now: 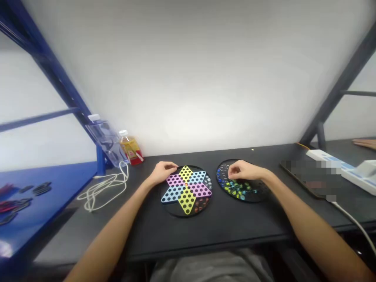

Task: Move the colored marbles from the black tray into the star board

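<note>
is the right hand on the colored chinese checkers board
No, the right hand is over the black marble-filled board, while the left hand touches the colored board.

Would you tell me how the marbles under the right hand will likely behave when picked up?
These glass marbles look small, round and glossy, so they will probably feel slippery and fairly heavy for their size. Seated in the holes of the black round board, they should resist a light nudge, but once free they would likely roll.

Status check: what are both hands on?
Left hand on Chinese checkers board. Right hand over marbles on black round board. Cable, plastic bottle, drink bottle to left.
</note>
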`<state>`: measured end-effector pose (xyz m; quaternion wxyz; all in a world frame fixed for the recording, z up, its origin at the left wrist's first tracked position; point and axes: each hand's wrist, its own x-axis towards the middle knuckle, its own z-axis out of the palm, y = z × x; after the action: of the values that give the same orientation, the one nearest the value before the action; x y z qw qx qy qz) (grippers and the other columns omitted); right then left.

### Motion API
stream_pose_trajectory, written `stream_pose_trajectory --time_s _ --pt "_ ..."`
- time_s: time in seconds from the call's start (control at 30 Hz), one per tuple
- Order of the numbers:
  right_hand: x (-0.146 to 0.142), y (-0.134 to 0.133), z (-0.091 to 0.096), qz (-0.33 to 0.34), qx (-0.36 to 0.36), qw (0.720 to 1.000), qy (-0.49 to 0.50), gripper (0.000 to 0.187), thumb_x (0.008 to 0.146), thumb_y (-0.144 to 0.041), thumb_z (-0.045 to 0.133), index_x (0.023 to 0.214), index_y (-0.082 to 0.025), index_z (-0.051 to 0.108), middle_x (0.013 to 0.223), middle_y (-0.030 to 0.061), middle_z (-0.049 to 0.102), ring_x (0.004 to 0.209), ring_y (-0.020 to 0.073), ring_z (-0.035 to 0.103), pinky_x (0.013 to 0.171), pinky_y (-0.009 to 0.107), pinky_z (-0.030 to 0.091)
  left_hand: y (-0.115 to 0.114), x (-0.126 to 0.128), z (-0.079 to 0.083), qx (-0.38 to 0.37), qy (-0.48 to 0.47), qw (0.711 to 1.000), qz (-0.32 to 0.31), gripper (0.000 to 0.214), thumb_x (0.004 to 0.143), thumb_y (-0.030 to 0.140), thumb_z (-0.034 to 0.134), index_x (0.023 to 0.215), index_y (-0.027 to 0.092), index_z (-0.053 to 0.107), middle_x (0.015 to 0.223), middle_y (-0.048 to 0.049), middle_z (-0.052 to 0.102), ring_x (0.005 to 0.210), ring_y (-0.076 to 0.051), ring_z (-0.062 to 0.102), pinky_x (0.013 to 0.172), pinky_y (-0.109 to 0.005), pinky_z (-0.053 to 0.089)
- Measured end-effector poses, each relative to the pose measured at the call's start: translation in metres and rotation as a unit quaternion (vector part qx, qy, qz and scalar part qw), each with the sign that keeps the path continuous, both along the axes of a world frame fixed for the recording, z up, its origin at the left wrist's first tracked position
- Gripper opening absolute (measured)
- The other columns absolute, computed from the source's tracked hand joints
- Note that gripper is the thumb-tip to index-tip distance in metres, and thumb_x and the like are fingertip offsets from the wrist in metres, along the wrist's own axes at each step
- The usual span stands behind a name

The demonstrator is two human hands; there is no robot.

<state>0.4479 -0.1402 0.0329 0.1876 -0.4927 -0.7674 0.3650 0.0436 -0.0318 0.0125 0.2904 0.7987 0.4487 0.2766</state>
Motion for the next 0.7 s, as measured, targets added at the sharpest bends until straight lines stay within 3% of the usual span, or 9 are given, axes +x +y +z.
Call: stream_pose_trajectory --time_s 0.1,0.17,0.3,0.37,0.43,0.5,0.57,0.63,0.7 --pt "0.000 0.002 -0.006 -0.063 -0.014 0.993 0.103 0.027 0.073 -0.040 0.070 0.077 -0.013 0.070 0.066 0.0035 0.064 0.056 0.0121 0.052 0.050 0.023 0.038 0.000 0.000 0.000 -0.001 -0.002 1.000 -0.002 0.033 0.075 0.042 0.063 0.094 0.018 0.076 0.089 -0.0048 0.075 0.082 -0.022 0.068 0.074 -0.029 0.052" --pt "-0.001 0.004 -0.007 -0.109 -0.026 0.967 0.228 0.025 0.073 -0.037 0.072 0.079 -0.013 0.069 0.068 0.0040 0.064 0.055 0.0118 0.052 0.046 0.023 0.035 0.000 0.000 0.000 -0.001 -0.006 1.000 -0.001 0.034 0.075 0.042 0.063 0.094 0.018 0.076 0.089 -0.0051 0.075 0.082 -0.022 0.068 0.074 -0.029 0.052" --pt "-0.002 0.013 -0.006 -0.188 -0.047 0.843 0.502 0.015 0.072 -0.028 0.072 0.078 -0.016 0.067 0.080 0.0067 0.068 0.066 0.0135 0.059 0.047 0.021 0.039 0.000 0.000 0.000 0.000 -0.007 1.000 0.002 0.033 0.074 0.042 0.064 0.093 0.018 0.076 0.089 -0.0052 0.075 0.082 -0.022 0.068 0.075 -0.030 0.052" --pt "0.000 0.017 -0.005 -0.217 -0.069 0.782 0.580 0.010 0.071 -0.022 0.071 0.076 -0.016 0.066 0.082 0.0074 0.068 0.071 0.0141 0.060 0.050 0.021 0.044 -0.001 0.001 0.001 0.002 -0.004 1.000 -0.001 0.033 0.075 0.042 0.063 0.093 0.018 0.076 0.089 -0.0051 0.075 0.083 -0.022 0.068 0.076 -0.030 0.052" --pt "0.001 0.019 -0.004 -0.226 -0.095 0.752 0.612 0.008 0.071 -0.019 0.069 0.076 -0.016 0.064 0.083 0.0083 0.067 0.075 0.0149 0.061 0.053 0.021 0.047 -0.001 0.001 0.001 0.004 0.001 1.000 -0.002 0.033 0.075 0.042 0.062 0.094 0.018 0.076 0.090 -0.0050 0.075 0.083 -0.022 0.068 0.076 -0.030 0.052" --pt "0.001 0.018 -0.004 -0.218 -0.113 0.752 0.612 0.008 0.072 -0.019 0.067 0.076 -0.016 0.062 0.080 0.0076 0.065 0.069 0.0139 0.058 0.050 0.022 0.045 -0.001 0.001 0.002 0.005 0.002 1.000 0.000 0.033 0.076 0.042 0.062 0.094 0.018 0.076 0.091 -0.0049 0.075 0.084 -0.022 0.068 0.077 -0.030 0.052" --pt "0.000 0.014 -0.002 -0.209 -0.105 0.777 0.584 0.012 0.074 -0.025 0.067 0.074 -0.017 0.058 0.068 0.0030 0.058 0.054 0.0102 0.048 0.041 0.021 0.037 -0.002 0.001 0.002 0.004 0.001 1.000 -0.002 0.034 0.075 0.043 0.062 0.094 0.018 0.076 0.090 -0.0048 0.075 0.083 -0.022 0.068 0.077 -0.030 0.053" --pt "0.000 0.007 0.002 -0.198 -0.067 0.834 0.511 0.020 0.075 -0.032 0.069 0.073 -0.018 0.054 0.056 -0.0036 0.045 0.044 0.0068 0.031 0.037 0.020 0.024 -0.002 0.001 0.002 0.003 -0.002 1.000 -0.003 0.034 0.075 0.043 0.063 0.094 0.018 0.075 0.090 -0.0047 0.075 0.082 -0.022 0.068 0.077 -0.030 0.053" --pt "0.003 0.000 0.008 -0.171 -0.019 0.910 0.377 0.026 0.072 -0.038 0.072 0.073 -0.018 0.056 0.052 -0.0069 0.036 0.043 0.0058 0.024 0.038 0.020 0.019 -0.002 0.001 0.002 0.004 0.001 1.000 -0.003 0.033 0.076 0.043 0.062 0.093 0.018 0.076 0.089 -0.0046 0.075 0.082 -0.022 0.068 0.076 -0.031 0.053"
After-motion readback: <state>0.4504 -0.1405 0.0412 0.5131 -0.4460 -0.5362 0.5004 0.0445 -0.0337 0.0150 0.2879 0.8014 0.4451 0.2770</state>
